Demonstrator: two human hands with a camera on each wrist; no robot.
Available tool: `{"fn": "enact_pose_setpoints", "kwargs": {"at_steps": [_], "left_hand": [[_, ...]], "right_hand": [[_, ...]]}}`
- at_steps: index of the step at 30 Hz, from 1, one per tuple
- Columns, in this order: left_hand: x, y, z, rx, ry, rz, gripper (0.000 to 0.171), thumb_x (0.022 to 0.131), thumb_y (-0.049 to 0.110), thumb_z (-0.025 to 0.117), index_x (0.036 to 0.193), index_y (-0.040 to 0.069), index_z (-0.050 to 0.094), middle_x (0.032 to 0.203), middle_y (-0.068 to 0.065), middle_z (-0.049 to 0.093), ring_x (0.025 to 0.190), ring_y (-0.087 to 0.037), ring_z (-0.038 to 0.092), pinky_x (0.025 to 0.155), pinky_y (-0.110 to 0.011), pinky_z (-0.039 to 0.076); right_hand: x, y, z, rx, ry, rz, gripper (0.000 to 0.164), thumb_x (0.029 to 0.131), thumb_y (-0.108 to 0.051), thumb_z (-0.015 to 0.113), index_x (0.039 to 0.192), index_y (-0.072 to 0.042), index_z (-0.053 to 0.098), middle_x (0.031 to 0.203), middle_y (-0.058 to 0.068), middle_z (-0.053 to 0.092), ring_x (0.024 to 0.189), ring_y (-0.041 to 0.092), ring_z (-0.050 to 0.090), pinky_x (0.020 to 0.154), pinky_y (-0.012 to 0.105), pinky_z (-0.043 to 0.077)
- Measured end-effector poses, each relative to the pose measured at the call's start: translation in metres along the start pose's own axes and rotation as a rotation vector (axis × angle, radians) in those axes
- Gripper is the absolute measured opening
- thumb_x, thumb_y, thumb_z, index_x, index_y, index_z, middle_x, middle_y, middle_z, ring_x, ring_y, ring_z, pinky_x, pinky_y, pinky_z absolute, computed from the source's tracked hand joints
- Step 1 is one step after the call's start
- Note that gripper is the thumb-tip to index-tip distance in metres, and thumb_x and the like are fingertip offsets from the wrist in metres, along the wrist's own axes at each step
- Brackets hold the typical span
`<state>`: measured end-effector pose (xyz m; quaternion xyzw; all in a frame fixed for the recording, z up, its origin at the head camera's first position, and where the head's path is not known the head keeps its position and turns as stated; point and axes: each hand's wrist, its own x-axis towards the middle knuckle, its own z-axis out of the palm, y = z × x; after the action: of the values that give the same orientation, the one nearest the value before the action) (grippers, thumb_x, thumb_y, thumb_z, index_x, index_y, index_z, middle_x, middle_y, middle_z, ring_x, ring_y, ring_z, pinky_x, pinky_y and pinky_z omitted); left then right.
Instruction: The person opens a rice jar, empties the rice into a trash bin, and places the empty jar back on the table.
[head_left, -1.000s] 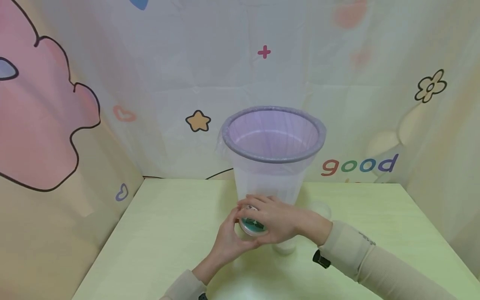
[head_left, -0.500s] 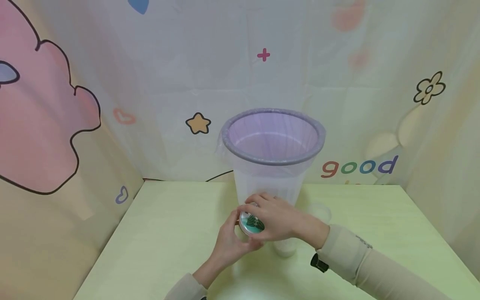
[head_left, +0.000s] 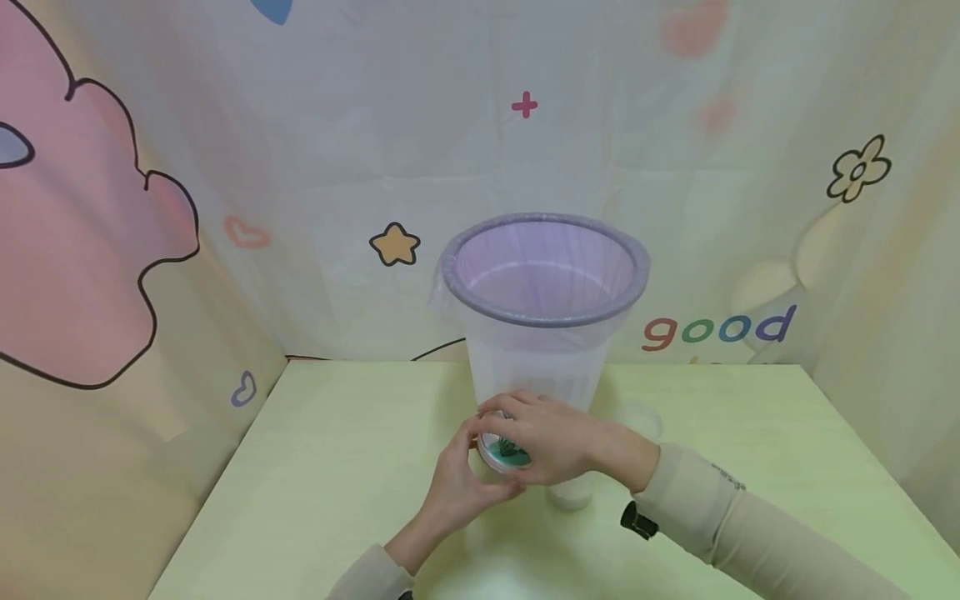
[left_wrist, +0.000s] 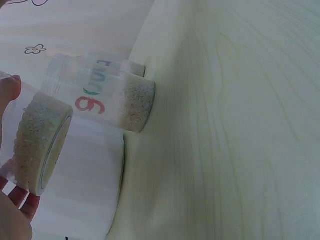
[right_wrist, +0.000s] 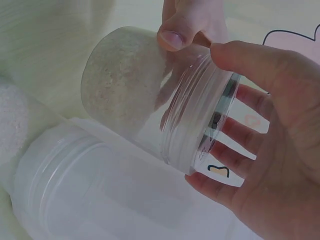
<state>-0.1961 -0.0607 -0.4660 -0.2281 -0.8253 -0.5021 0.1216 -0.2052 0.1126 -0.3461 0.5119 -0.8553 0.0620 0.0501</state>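
Note:
A clear jar (right_wrist: 130,90) with pale grains in its bottom is held up above the table, in front of the bin. My left hand (head_left: 461,479) grips its side; in the left wrist view only part of that hand (left_wrist: 12,215) shows, at the left edge. My right hand (head_left: 558,442) curls its fingers and thumb round the rim of the lid (head_left: 507,454), which is teal and white with a dark green leaf print. Seen from the right wrist, the jar lies tilted, with the fingertips (right_wrist: 212,185) along the lid's edge. The right hand covers much of the lid.
Behind the hands stands a white bin (head_left: 543,358) with a purple rim and a clear liner. Another clear jar (left_wrist: 137,102) with pale grains stands on the table (head_left: 360,433), and a further clear container (head_left: 640,422) is to the right. A printed curtain (head_left: 337,108) hangs behind.
The lid's leaf print shows at a different angle, and my right hand has shifted slightly round the lid. My left hand has kept its place on the jar.

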Motion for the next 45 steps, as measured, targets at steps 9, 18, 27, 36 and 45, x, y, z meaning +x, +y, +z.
{"fn": "enact_pose_setpoints", "kwargs": {"at_steps": [9,18,27,36,45], "left_hand": [[-0.0020,-0.0020,-0.0007,-0.027,-0.022,-0.028,0.081,0.060,0.035,0.084,0.128,0.028,0.040,0.119,0.014,0.052,0.105,-0.009,0.052,0.086,-0.037,0.046],[-0.0027,-0.0014,-0.0011,-0.022,-0.016,-0.038,0.080,0.061,0.037,0.084,0.128,0.027,0.040,0.124,0.013,0.051,0.109,-0.010,0.050,0.090,-0.037,0.045],[-0.0036,0.0046,-0.0015,-0.082,-0.012,-0.075,0.085,0.061,0.034,0.084,0.133,0.025,0.039,0.116,0.013,0.054,0.104,-0.011,0.050,0.091,-0.044,0.040],[-0.0046,0.0014,0.0022,-0.072,0.005,-0.065,0.088,0.061,0.046,0.081,0.134,0.026,0.037,0.119,0.013,0.052,0.104,-0.012,0.050,0.090,-0.048,0.041],[-0.0024,0.0021,0.0009,-0.027,-0.007,-0.068,0.082,0.062,0.037,0.082,0.131,0.025,0.039,0.122,0.012,0.051,0.104,-0.012,0.050,0.087,-0.044,0.044]], "right_hand": [[-0.0003,-0.0019,0.0025,0.024,-0.046,-0.002,0.057,0.073,-0.021,0.073,0.124,-0.017,0.048,0.132,0.005,0.044,0.122,0.026,0.042,0.092,0.047,0.042],[-0.0007,-0.0018,0.0038,0.025,-0.023,-0.005,0.057,0.078,-0.031,0.070,0.128,-0.019,0.046,0.136,0.003,0.042,0.127,0.027,0.038,0.094,0.050,0.040],[0.0011,-0.0021,0.0075,-0.029,0.076,0.110,0.056,0.077,-0.044,0.065,0.126,-0.021,0.050,0.129,0.005,0.048,0.117,0.025,0.046,0.085,0.044,0.045],[0.0011,-0.0024,0.0072,-0.056,0.066,0.140,0.060,0.073,-0.045,0.068,0.125,-0.020,0.051,0.120,0.004,0.050,0.108,0.024,0.048,0.076,0.038,0.049],[0.0010,0.0001,0.0017,-0.012,0.023,0.051,0.058,0.074,-0.031,0.072,0.126,-0.019,0.049,0.125,0.005,0.048,0.114,0.026,0.046,0.083,0.042,0.047]]}}
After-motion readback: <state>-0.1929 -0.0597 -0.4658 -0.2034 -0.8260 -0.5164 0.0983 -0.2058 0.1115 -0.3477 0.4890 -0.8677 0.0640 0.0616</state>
